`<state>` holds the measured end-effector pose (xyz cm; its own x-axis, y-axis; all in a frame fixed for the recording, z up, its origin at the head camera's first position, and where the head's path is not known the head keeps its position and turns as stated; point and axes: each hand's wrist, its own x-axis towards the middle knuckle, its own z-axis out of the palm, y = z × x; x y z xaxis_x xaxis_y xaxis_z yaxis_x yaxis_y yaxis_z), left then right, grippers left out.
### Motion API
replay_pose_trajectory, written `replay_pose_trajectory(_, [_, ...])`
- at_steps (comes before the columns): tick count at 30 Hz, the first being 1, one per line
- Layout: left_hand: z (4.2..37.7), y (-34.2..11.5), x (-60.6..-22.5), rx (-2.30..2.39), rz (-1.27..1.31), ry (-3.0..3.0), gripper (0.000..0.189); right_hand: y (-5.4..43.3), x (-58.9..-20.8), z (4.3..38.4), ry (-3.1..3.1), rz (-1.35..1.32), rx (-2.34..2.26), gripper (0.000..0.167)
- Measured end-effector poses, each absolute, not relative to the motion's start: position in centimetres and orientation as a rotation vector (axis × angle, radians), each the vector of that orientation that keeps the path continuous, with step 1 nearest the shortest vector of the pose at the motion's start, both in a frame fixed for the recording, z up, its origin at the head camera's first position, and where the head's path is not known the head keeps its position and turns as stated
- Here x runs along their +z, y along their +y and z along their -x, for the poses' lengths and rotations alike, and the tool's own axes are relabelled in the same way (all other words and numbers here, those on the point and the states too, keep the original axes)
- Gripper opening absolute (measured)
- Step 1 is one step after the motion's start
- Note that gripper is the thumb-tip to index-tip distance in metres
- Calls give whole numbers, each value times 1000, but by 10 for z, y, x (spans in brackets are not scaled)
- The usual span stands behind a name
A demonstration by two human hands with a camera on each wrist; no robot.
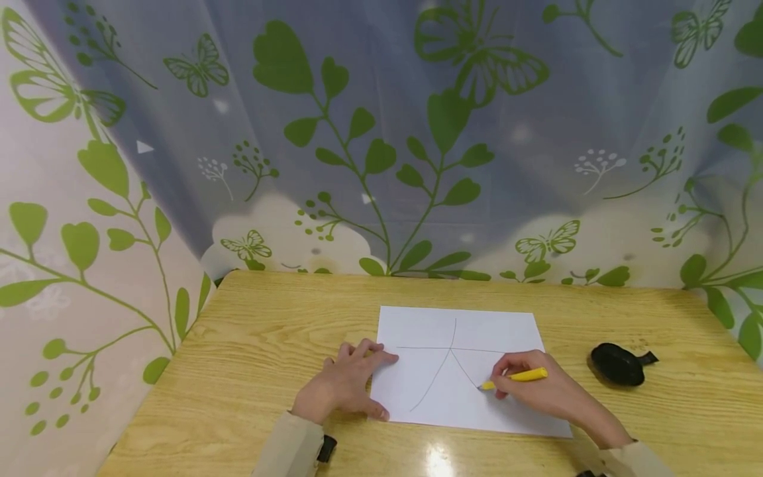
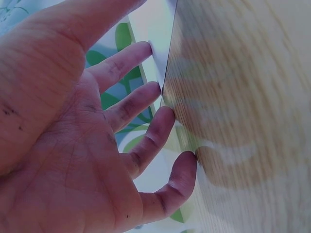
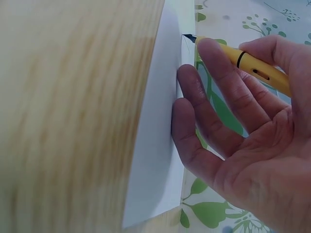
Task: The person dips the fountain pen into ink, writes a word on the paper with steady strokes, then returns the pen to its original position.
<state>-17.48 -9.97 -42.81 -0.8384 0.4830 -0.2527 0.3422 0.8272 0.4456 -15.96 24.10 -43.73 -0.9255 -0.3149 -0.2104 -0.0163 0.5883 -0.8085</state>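
A white sheet of paper (image 1: 435,397) lies on the wooden table, bearing several thin dark lines that meet near its upper middle. My right hand (image 1: 533,387) pinches a yellow fountain pen (image 1: 529,375), its dark nib touching the sheet at the lower end of the right slanting line. In the right wrist view the pen (image 3: 265,73) runs between thumb and fingers, and the other fingertips rest on the paper (image 3: 158,131). My left hand (image 1: 346,381) rests with spread fingers at the sheet's left edge. The left wrist view shows these fingertips (image 2: 167,114) against paper and table.
A small black pan-shaped object (image 1: 618,364) with a short handle stands on the table (image 1: 262,324) to the right of the paper. Behind and left of the table hangs a curtain (image 1: 369,199) printed with green leaves and butterflies.
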Motion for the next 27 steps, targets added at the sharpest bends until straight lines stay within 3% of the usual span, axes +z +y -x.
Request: replay_pose_trajectory(27, [175, -101, -429, 551, -611, 2644, 85, 256, -437, 154, 2440, 381, -1236, 17])
